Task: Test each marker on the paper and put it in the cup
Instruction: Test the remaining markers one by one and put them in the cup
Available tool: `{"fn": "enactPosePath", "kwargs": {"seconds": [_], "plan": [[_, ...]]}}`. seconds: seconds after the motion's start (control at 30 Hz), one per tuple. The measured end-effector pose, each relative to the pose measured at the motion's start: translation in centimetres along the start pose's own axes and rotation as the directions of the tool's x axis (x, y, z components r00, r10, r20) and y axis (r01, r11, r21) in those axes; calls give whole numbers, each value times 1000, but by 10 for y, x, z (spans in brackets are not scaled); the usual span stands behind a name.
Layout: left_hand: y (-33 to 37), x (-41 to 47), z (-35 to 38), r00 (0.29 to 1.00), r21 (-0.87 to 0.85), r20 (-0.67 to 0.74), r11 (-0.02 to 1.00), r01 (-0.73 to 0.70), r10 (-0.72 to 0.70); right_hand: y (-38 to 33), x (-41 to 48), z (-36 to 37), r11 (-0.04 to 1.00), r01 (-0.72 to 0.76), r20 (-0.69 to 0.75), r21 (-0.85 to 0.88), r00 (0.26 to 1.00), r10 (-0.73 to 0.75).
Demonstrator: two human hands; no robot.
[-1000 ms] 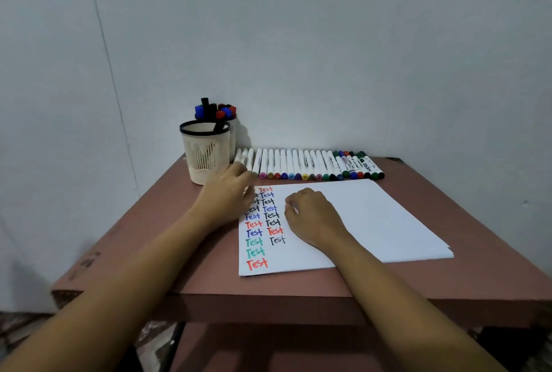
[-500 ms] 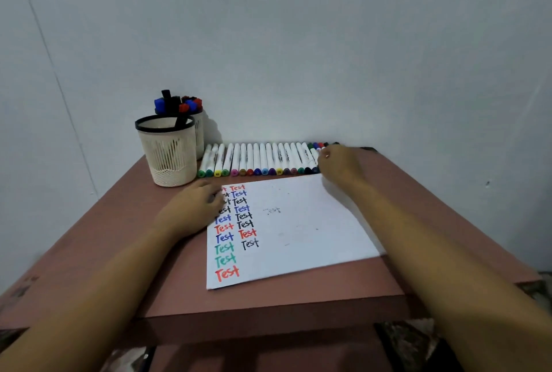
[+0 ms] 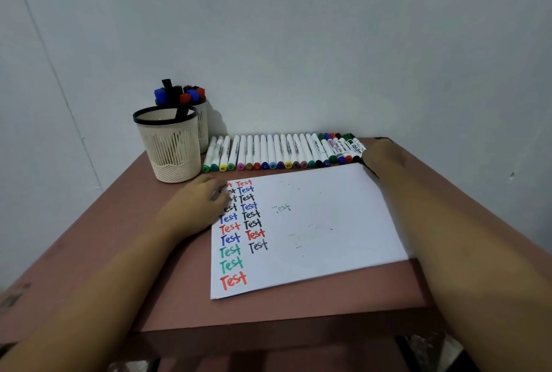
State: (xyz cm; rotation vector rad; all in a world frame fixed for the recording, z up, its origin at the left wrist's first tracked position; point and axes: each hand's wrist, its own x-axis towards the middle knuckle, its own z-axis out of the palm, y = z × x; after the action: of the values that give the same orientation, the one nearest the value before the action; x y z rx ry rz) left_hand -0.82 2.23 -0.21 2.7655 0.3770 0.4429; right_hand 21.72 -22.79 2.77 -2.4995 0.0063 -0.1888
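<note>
White paper (image 3: 313, 222) is lying under our left hand (image 3: 195, 207), whose fingers (image 3: 213, 191) are resting relaxed and flat on its far left corner. Our right hand (image 3: 383, 156) is sitting at the right end of the marker row (image 3: 277, 152); blur is hiding how its fingers lie. Far left on the table (image 3: 89, 237), the mesh cup (image 3: 170, 147) is standing in front of a second cup (image 3: 203, 124) holding markers.

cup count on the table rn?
2. A black-rimmed mesh cup at the back left of the table; a second cup directly behind it, partly hidden, holding capped markers.
</note>
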Motion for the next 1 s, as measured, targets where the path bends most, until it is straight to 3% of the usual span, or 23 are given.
{"fn": "enactPosePath", "kwargs": {"seconds": [0.1,0.23,0.37,0.47,0.57,0.73,0.9,1.0], "plan": [[0,0,-1,1000,-6,9,1000,6,-6,-4,0,6,994,-100,-78,43,992,103],[0,-2,-1,1000,-51,-10,998,29,-29,1,-7,0,979,-91,-190,181,974,126],[1,-5,-2,993,-141,-119,990,2,-18,-6,-27,-9,953,25,-254,302,966,56],[4,-11,-3,979,-158,-202,985,-67,35,-19,-56,-15,911,186,-248,369,964,-97],[8,-17,-6,945,-107,-291,977,-185,147,-34,-95,-16,829,282,-186,483,958,-218],[11,-26,-10,894,25,-338,952,-304,294,-56,-154,-5,711,291,-22,640,932,-362],[22,-31,-9,878,119,-277,921,-371,390,-65,-185,8,589,128,111,798,929,-352],[26,-33,-8,898,112,-271,938,-328,347,-66,-192,17,409,-69,218,910,919,-330]]}}
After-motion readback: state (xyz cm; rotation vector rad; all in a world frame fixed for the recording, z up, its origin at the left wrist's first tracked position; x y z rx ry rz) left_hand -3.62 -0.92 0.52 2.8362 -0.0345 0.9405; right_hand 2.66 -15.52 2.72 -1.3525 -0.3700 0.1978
